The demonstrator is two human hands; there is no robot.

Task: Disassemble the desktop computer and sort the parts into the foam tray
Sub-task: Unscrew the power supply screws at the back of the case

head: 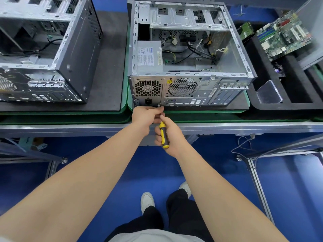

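Observation:
An open desktop computer case [236, 55] lies on its side on a dark mat, its rear panel facing me. Its grey power supply [148, 56] sits in the left corner, with loose cables beside it. My right hand [172, 137] grips a yellow-and-black screwdriver [164, 135] whose tip points at the lower edge of the rear panel, under the power socket. My left hand [145, 117] is closed around the screwdriver's shaft at that spot. The black foam tray [253, 55] at the right holds a green motherboard [283, 35].
A second open case [52, 55] lies on the mat to the left. A clear plastic box [269, 92] stands in a tray slot. The aluminium bench edge [70, 128] runs across in front of me, above a blue floor.

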